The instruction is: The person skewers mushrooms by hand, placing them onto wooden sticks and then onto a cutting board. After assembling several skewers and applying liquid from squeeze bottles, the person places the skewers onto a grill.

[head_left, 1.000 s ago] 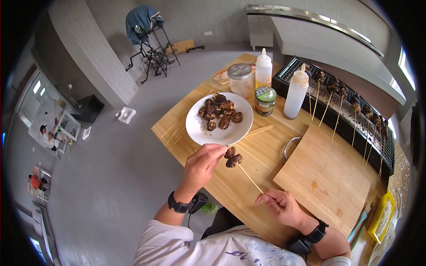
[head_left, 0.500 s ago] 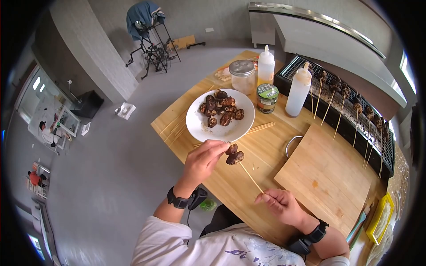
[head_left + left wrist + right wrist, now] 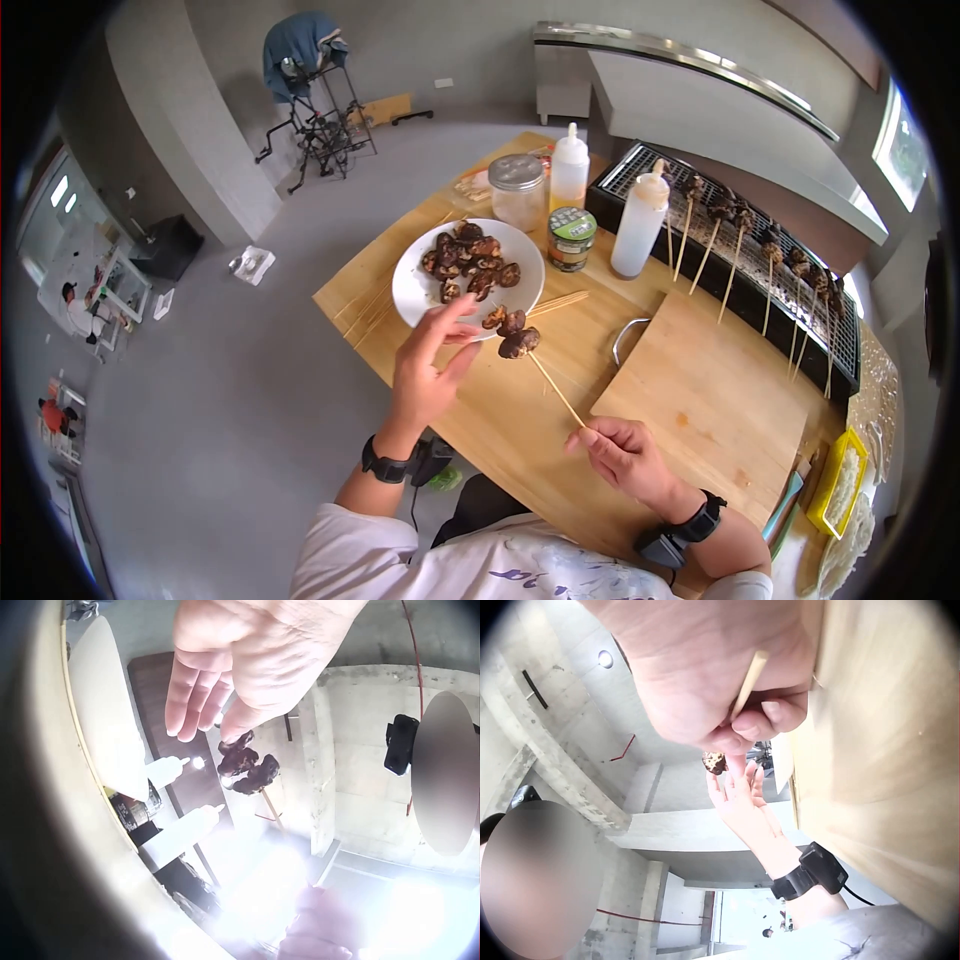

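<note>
In my right hand (image 3: 630, 455) I grip a bamboo skewer (image 3: 558, 390) near its lower end, thumb and fingers curled round it. Three dark brown shiitake mushrooms (image 3: 518, 344) are threaded at its upper end, slanting up toward the plate. My left hand (image 3: 422, 378) is just left of the topmost mushroom, its fingers extended and thumb apart, holding nothing. From the left wrist, the thumb overlaps the edge of the mushrooms (image 3: 251, 769). In the right wrist view the skewer's blunt end (image 3: 751, 679) sticks out of the fist. Behind the left hand, a white plate (image 3: 405, 285) bears more mushrooms (image 3: 468, 250).
Loose skewers (image 3: 560, 303) lie by the plate. Behind stand a lidded jar (image 3: 517, 190), a green-topped can (image 3: 571, 240) and two squeeze bottles (image 3: 640, 228). At right are a cutting board (image 3: 710, 380), a grill (image 3: 735, 290) with several loaded skewers, and a yellow basket (image 3: 835, 490).
My left fingers have released the top mushroom and spread, drawing back left; a third mushroom now shows at the tip. The right hand keeps its grip. The head view has shifted slightly.
</note>
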### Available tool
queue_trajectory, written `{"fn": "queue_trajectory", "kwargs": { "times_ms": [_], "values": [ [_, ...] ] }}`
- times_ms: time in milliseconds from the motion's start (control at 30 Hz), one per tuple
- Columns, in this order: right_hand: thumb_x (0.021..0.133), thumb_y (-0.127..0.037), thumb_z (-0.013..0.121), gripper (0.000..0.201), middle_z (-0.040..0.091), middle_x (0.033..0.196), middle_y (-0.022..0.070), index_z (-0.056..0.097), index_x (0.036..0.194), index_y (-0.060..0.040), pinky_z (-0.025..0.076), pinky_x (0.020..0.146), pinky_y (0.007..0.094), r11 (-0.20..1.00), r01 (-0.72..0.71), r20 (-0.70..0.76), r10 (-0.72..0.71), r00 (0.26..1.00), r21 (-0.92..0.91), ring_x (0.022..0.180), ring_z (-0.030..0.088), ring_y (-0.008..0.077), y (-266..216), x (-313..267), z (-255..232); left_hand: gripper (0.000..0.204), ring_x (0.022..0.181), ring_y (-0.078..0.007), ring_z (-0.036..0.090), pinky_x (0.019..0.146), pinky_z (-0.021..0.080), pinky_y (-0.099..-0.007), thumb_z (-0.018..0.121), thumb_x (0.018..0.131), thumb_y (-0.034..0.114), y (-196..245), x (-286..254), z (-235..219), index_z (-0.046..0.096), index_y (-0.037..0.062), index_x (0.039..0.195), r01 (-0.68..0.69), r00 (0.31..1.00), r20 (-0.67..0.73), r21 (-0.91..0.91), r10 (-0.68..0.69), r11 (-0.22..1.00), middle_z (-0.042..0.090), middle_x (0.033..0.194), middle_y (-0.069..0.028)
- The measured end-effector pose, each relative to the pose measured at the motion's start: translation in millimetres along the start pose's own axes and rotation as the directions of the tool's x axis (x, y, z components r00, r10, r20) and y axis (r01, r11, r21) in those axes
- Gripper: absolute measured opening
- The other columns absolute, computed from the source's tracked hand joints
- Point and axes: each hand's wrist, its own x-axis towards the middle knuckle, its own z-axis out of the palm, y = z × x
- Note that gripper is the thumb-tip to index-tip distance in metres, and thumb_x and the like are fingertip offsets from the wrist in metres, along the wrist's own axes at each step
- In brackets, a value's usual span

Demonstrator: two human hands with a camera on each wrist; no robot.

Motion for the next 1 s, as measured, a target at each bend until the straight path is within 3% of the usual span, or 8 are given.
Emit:
{"fn": "queue_trajectory", "kwargs": {
  "times_ms": [200, 367, 533, 600, 700, 833, 900, 1000],
  "values": [
    [0.093, -0.018, 0.044, 0.022, 0.035, 0.057, -0.0076, 0.061, 0.093, -0.0046, 0.025, 0.044, 0.0197, 0.994, -0.028, -0.166, 0.011, 0.986, -0.103, 0.05, 0.03, 0.0021, -28, -13, -12, 0.034, 0.079, -0.0106, 0.058, 0.073, 0.046, -0.0234, 0.056, 0.081, -0.002, -7, -8, -13, 0.051, 0.0, 0.115, 0.225, 0.972, -0.026, -0.153, -0.232, 0.962, 0.06, 0.094, -0.0091],
    [0.091, -0.013, 0.045, 0.019, 0.034, 0.055, -0.0066, 0.061, 0.093, -0.0026, 0.024, 0.044, 0.0212, 0.969, 0.015, -0.283, -0.087, 0.955, -0.248, 0.049, 0.027, 0.0028, -38, -47, -44, 0.024, 0.074, -0.0101, 0.06, 0.07, 0.047, -0.0225, 0.056, 0.082, 0.0, -13, -20, -8, 0.056, 0.0, 0.105, 0.353, 0.928, 0.149, -0.069, -0.34, 0.933, 0.062, 0.082, -0.0064],
    [0.089, -0.008, 0.046, 0.018, 0.035, 0.052, -0.0027, 0.062, 0.088, -0.0014, 0.025, 0.042, 0.0225, 0.894, -0.067, -0.462, -0.164, 0.871, -0.443, 0.047, 0.029, 0.0035, -32, -80, -75, 0.019, 0.07, -0.0109, 0.061, 0.065, 0.048, -0.0226, 0.056, 0.082, 0.002, -14, -26, -2, 0.059, 0.0, 0.101, 0.309, 0.925, 0.228, 0.02, -0.305, 0.951, 0.063, 0.079, -0.0059],
    [0.085, -0.006, 0.048, 0.015, 0.036, 0.05, 0.0032, 0.062, 0.084, -0.0012, 0.027, 0.042, 0.0245, 0.745, -0.158, -0.492, -0.251, 0.834, -0.648, 0.045, 0.032, 0.0063, -27, -90, -84, 0.017, 0.069, -0.0114, 0.061, 0.064, 0.048, -0.0228, 0.056, 0.082, 0.002, -16, -28, 0, 0.06, -0.0002, 0.099, 0.325, 0.918, 0.232, 0.028, -0.322, 0.945, 0.063, 0.078, -0.0061],
    [0.081, -0.004, 0.048, 0.013, 0.04, 0.052, 0.0086, 0.061, 0.083, -0.0017, 0.031, 0.043, 0.0272, 0.653, -0.246, -0.524, -0.271, 0.808, -0.717, 0.044, 0.035, 0.0119, -23, -100, -95, 0.017, 0.069, -0.0115, 0.061, 0.064, 0.048, -0.0225, 0.056, 0.082, 0.002, -23, -34, 1, 0.06, -0.0002, 0.098, 0.345, 0.92, 0.21, -0.041, -0.33, 0.938, 0.062, 0.078, -0.0064],
    [0.083, -0.008, 0.05, 0.012, 0.042, 0.051, 0.0067, 0.061, 0.082, -0.003, 0.033, 0.044, 0.0269, 0.58, -0.241, -0.507, -0.353, 0.786, -0.778, 0.043, 0.04, 0.0121, -13, -107, -105, 0.015, 0.07, -0.0114, 0.06, 0.064, 0.048, -0.0225, 0.055, 0.083, 0.002, -26, -38, 3, 0.06, -0.0003, 0.097, 0.35, 0.921, 0.192, -0.016, -0.34, 0.937, 0.062, 0.077, -0.0061],
    [0.081, -0.008, 0.051, 0.011, 0.05, 0.055, 0.0107, 0.061, 0.08, -0.0045, 0.037, 0.046, 0.0302, 0.47, -0.222, -0.443, -0.435, 0.784, -0.854, 0.045, 0.047, 0.0204, -8, -109, -112, 0.014, 0.07, -0.0113, 0.06, 0.064, 0.047, -0.0225, 0.055, 0.083, 0.002, -25, -37, 5, 0.06, -0.0005, 0.096, 0.357, 0.918, 0.186, -0.009, -0.349, 0.934, 0.062, 0.077, -0.006],
    [0.08, -0.009, 0.051, 0.011, 0.056, 0.061, 0.012, 0.06, 0.079, -0.0055, 0.041, 0.049, 0.0323, 0.475, -0.242, -0.449, -0.388, 0.805, -0.846, 0.052, 0.053, 0.0261, -8, -109, -118, 0.014, 0.07, -0.0116, 0.06, 0.064, 0.047, -0.0226, 0.054, 0.083, 0.002, -17, -34, 6, 0.06, -0.0008, 0.095, 0.308, 0.933, 0.183, 0.031, -0.309, 0.951, 0.061, 0.077, -0.0062]
  ]
}}
